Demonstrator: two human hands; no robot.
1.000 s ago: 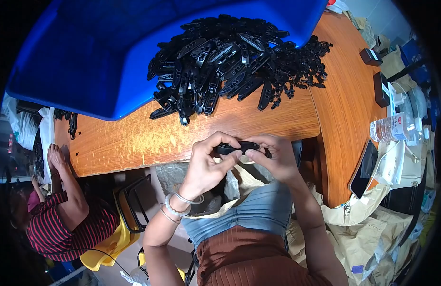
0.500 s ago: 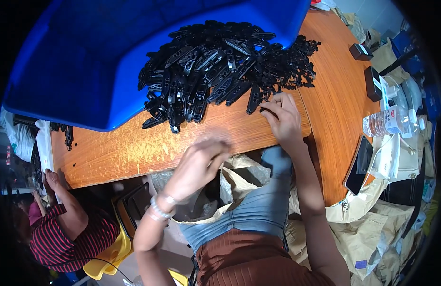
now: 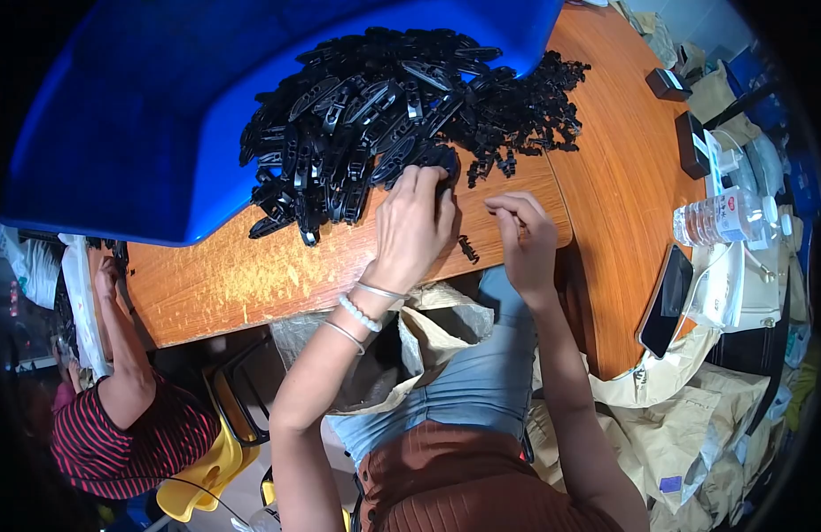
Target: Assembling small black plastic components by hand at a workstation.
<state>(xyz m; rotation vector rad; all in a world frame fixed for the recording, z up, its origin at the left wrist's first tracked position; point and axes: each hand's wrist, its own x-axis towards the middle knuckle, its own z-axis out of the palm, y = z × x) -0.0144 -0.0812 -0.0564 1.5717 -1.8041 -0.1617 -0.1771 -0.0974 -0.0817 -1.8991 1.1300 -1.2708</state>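
Black, glossy, elongated parts heap against the curled left hand.

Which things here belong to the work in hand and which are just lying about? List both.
In the work:
long black parts, at the left hand
small black parts, heaped beside them
blue bin, apparently
open paper bag, probably

Lying about, it seems:
phone
water bottle
two small black boxes

Left hand — reached forward, back facing up, fingers bent down at the tips; grip not readable. Left forearm slants up and rightward. Right hand — nearer the body, well apart from the left, fingers half-curled and pointing leftward; right forearm leans slightly left.
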